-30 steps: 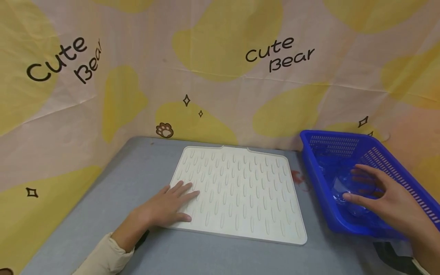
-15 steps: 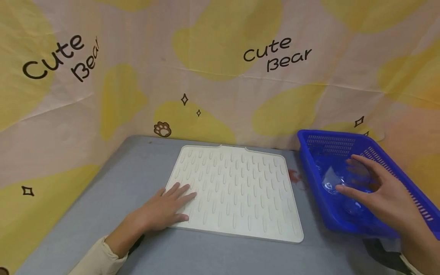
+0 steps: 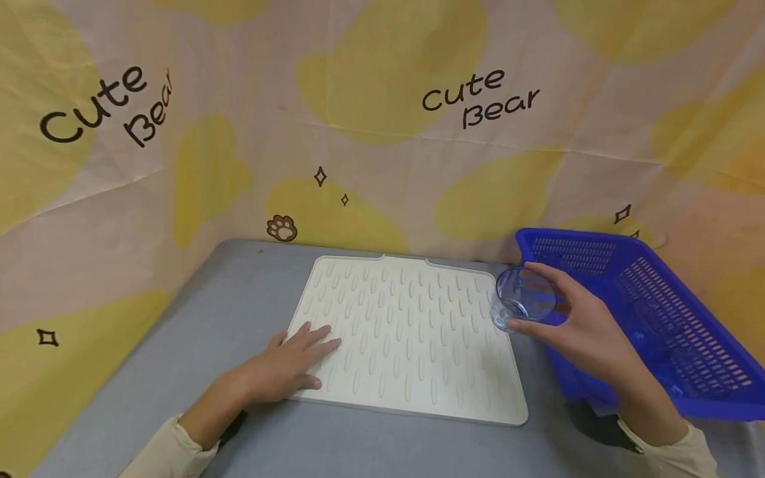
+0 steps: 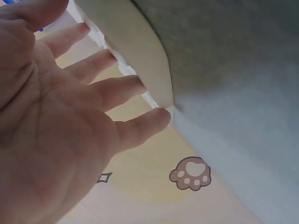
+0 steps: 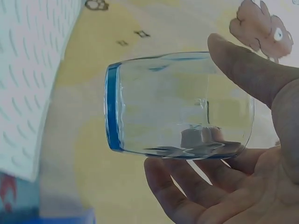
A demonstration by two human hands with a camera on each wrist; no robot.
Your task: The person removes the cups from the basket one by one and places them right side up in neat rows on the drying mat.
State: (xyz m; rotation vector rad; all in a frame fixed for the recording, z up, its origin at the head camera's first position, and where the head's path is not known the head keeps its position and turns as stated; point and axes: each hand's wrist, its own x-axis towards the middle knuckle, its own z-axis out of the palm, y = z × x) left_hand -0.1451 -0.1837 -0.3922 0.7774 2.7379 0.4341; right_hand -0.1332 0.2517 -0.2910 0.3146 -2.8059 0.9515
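A clear, blue-tinted drinking glass (image 3: 524, 295) is gripped between the thumb and fingers of my right hand (image 3: 588, 328). It overlaps the right edge of the white ribbed drying mat (image 3: 406, 332) in the head view. In the right wrist view the glass (image 5: 163, 105) shows a thick blue base at its left end, with the thumb on one side and fingers on the other. My left hand (image 3: 287, 368) rests with spread fingers on the mat's near left edge. From the left wrist view, that hand's fingertips (image 4: 161, 116) reach the mat's edge.
A blue plastic basket (image 3: 711, 401) with slotted walls stands on the right, next to the mat. Several clear glasses (image 3: 693, 365) lie inside it. Grey cloth covers the table (image 3: 382, 448). A yellow and pink printed curtain (image 3: 382, 153) hangs close behind and along the left.
My right hand has lifted the glass out of the blue basket and moved left to the mat's right edge. The left hand stays in place on the mat.
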